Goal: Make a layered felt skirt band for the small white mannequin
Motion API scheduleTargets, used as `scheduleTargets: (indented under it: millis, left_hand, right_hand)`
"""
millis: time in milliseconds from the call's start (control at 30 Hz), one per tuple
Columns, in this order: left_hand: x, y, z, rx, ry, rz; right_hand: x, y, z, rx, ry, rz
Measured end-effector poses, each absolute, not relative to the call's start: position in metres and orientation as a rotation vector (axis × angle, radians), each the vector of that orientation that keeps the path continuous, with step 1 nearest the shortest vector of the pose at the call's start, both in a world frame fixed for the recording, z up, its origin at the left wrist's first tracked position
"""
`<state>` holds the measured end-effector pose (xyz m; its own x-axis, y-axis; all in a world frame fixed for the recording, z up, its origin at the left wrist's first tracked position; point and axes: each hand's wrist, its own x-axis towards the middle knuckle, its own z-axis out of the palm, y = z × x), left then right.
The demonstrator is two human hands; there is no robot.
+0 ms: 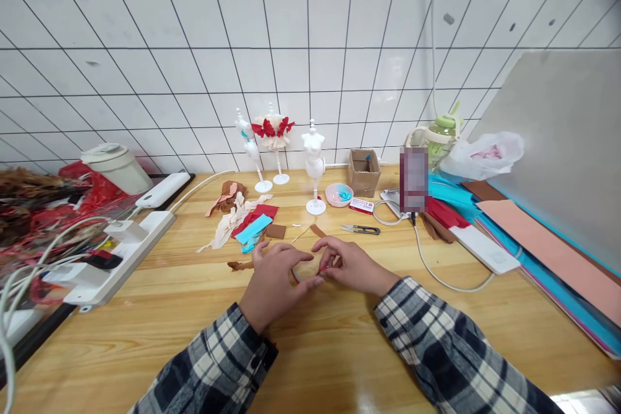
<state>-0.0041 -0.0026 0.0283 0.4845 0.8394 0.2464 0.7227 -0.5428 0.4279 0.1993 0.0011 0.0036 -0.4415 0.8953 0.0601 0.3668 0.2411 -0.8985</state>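
Low over the wooden table, my right hand (352, 264) pinches a small red piece (324, 267), perhaps paper or fabric, mostly hidden by the fingertips. My left hand (279, 279) faces it with fingers stretched and apart, its thumb tip close against the right fingertips. A thin red and blue edge (294, 276) shows beside the left palm; what it belongs to is hidden. Just beyond the hands lie a brown strip (317, 231), a brown square (275, 231) and a folded light blue piece (255, 229). Black thread snips (361, 229) rest to the right.
A bare white mini mannequin (314, 162) stands centre back, near a mannequin in a red-bowed dress (272, 129). Behind the snips are a pink bowl (338, 195) and a cardboard box (363, 173). A power strip (123, 259) lies left; coloured sheets (557, 246) and a cable lie right.
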Motion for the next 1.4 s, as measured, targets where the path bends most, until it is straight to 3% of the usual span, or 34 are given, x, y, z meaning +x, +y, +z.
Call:
scheduleTargets:
  millis: [533,733,833,1133,1400]
  left_hand:
    - [0.0,-0.002,0.018,2.575,1.252,0.623]
    - [-0.002,0.003,0.014,2.271,1.32,0.7]
    - [-0.003,0.005,0.014,2.03,1.313,0.77]
    - [-0.002,0.009,0.009,1.58,1.27,0.824]
    - [0.001,0.01,0.006,1.381,1.178,0.835]
  right_hand:
    - [0.194,-0.001,0.0,-1.159,-2.004,1.031]
    - [0.224,0.014,0.0,-1.562,-1.99,0.265]
    - [0.241,0.023,-0.009,-1.858,-1.988,0.092]
    - [0.255,0.033,-0.017,-2.023,-1.945,0.327]
    - [0.207,0.003,0.015,-1.648,-1.939,0.519]
